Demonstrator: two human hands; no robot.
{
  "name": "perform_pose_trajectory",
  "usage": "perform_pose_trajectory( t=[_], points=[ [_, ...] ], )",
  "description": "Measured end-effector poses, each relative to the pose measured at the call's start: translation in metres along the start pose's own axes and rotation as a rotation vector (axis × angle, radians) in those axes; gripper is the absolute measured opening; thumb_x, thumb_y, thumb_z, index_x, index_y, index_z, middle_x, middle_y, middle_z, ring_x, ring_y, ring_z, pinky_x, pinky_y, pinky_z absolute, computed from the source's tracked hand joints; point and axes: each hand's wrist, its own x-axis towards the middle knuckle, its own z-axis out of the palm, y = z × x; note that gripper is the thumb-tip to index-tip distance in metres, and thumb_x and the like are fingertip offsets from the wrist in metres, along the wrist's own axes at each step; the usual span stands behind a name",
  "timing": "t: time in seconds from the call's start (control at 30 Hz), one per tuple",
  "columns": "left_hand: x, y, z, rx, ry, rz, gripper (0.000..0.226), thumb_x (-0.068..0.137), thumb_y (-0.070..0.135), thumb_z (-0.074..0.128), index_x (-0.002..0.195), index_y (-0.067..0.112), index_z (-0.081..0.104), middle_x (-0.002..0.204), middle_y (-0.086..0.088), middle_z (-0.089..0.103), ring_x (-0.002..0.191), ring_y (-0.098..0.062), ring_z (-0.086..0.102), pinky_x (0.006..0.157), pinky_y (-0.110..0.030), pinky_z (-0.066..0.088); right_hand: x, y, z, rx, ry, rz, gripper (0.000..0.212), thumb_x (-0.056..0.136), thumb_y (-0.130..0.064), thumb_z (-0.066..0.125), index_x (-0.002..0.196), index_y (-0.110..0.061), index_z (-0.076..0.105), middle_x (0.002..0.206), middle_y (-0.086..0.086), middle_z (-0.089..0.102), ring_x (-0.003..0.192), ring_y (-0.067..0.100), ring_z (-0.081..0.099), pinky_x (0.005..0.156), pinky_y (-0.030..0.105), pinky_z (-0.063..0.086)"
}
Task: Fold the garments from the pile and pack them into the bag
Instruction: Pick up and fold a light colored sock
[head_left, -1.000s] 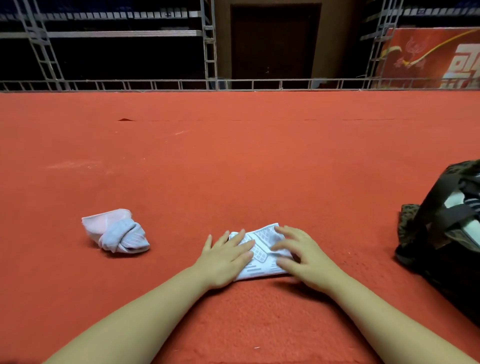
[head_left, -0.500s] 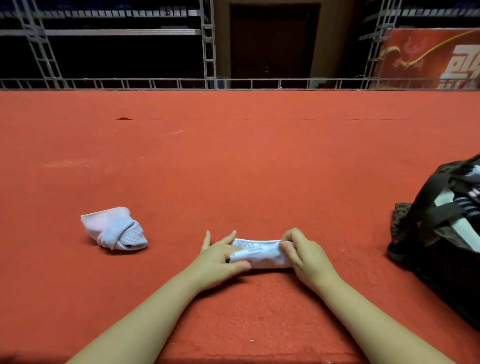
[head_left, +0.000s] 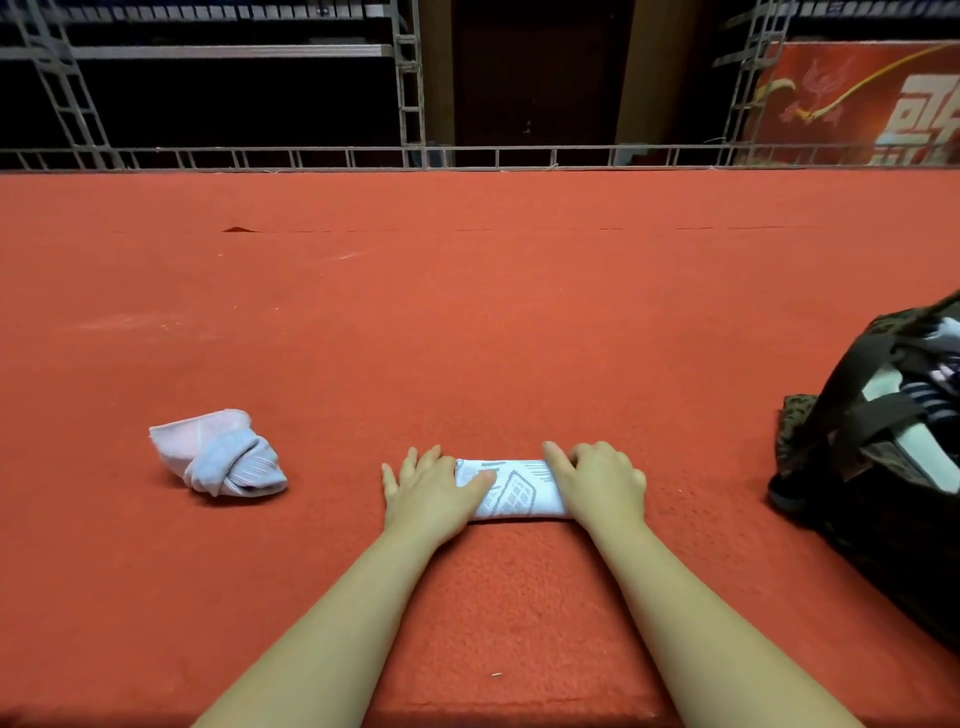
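Both hands press the folded sock (head_left: 511, 491) flat: left hand (head_left: 431, 493) with fingers straight, right hand (head_left: 600, 480) with fingers curled over its 3 o'clock end. Once they let go it may spring open before reaching the bag (head_left: 878, 519) at 3 o'clock.

Bag (head_left: 883, 467) blocks right; crumpled cloth (head_left: 221, 457) left.
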Motion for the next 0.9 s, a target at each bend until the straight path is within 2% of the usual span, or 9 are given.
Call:
perform_pose_trajectory(
  t=[0.1,0.17,0.23,0.3,0.37,0.43,0.6,0.83,0.9],
  points=[
    [-0.002,0.000,-0.001,-0.022,-0.071,0.001,0.069,0.090,0.062,0.035,0.142,0.016,0.039,0.157,0.000,0.022,0.147,-0.019,0.005,0.118,-0.042,-0.004,-0.010,0.003,-0.002,-0.012,-0.125,-0.110,0.068,0.088,-0.066,0.032,0.107,-0.011,0.065,0.116,0.008,0.060,0.112,0.030,0.051,0.098,0.038,0.035],
    [-0.009,0.004,-0.003,-0.311,-0.055,-0.035,0.063,0.087,0.061,0.042,0.132,0.018,0.048,0.143,-0.004,0.045,0.139,-0.020,0.030,0.117,-0.039,0.015,-0.017,0.008,-0.008,0.216,-0.217,-0.131,0.068,0.079,-0.070,0.034,0.102,-0.015,0.066,0.109,0.004,0.064,0.108,0.025,0.057,0.093,0.035,0.041],
    [-0.023,0.022,-0.008,-0.726,-0.013,-0.036,0.035,0.088,0.047,0.053,0.106,0.017,0.057,0.113,-0.005,0.063,0.103,-0.015,0.058,0.094,-0.030,0.045,-0.025,0.011,-0.021,0.614,-0.216,-0.068,0.042,0.085,-0.053,0.052,0.098,-0.016,0.066,0.099,0.000,0.069,0.097,0.020,0.064,0.084,0.032,0.048],
    [-0.038,0.049,-0.015,-0.964,0.052,-0.002,0.012,0.092,0.026,0.057,0.096,0.015,0.056,0.094,-0.004,0.064,0.074,-0.008,0.059,0.066,-0.020,0.048,-0.033,0.013,-0.039,0.809,-0.089,-0.009,0.017,0.090,-0.031,0.060,0.094,-0.014,0.062,0.089,0.000,0.068,0.084,0.018,0.064,0.074,0.031,0.048],
    [-0.049,0.078,-0.023,-1.106,0.085,0.042,0.009,0.092,0.020,0.057,0.100,0.017,0.055,0.087,0.000,0.063,0.066,-0.008,0.058,0.049,-0.018,0.048,-0.042,0.016,-0.066,0.937,0.003,0.021,0.013,0.090,-0.022,0.061,0.092,-0.012,0.054,0.080,0.001,0.062,0.068,0.017,0.061,0.059,0.032,0.051],
    [-0.057,0.106,-0.030,-1.144,0.090,0.100,0.016,0.092,0.019,0.058,0.106,0.024,0.052,0.086,0.005,0.060,0.063,-0.008,0.056,0.041,-0.015,0.043,-0.048,0.022,-0.098,1.016,0.026,0.045,0.014,0.091,-0.018,0.060,0.097,-0.011,0.050,0.079,0.002,0.058,0.058,0.014,0.058,0.042,0.028,0.048],
    [-0.081,0.180,-0.044,-1.181,-0.003,0.239,0.015,0.090,0.018,0.059,0.097,0.030,0.053,0.087,0.007,0.059,0.064,-0.007,0.055,0.043,-0.017,0.043,-0.066,0.067,-0.184,0.933,0.063,0.081,0.021,0.093,-0.025,0.054,0.108,-0.012,0.046,0.093,0.001,0.055,0.068,0.013,0.058,0.041,0.024,0.048],
    [-0.120,0.291,-0.041,-1.252,-0.257,0.371,0.010,0.090,0.018,0.059,0.098,0.022,0.054,0.081,0.006,0.060,0.055,-0.003,0.057,0.045,-0.018,0.043,-0.096,0.146,-0.277,0.851,0.182,0.154,0.019,0.094,-0.025,0.051,0.107,-0.010,0.050,0.101,0.012,0.061,0.073,0.022,0.064,0.059,0.039,0.059],
    [-0.128,0.315,-0.037,-1.267,-0.315,0.409,0.015,0.089,0.020,0.062,0.101,0.021,0.053,0.087,0.003,0.062,0.064,-0.009,0.061,0.051,-0.023,0.049,-0.101,0.166,-0.295,0.895,0.187,0.173,0.018,0.095,-0.024,0.051,0.106,-0.010,0.051,0.099,0.011,0.062,0.072,0.028,0.067,0.060,0.045,0.060]
  ],
)
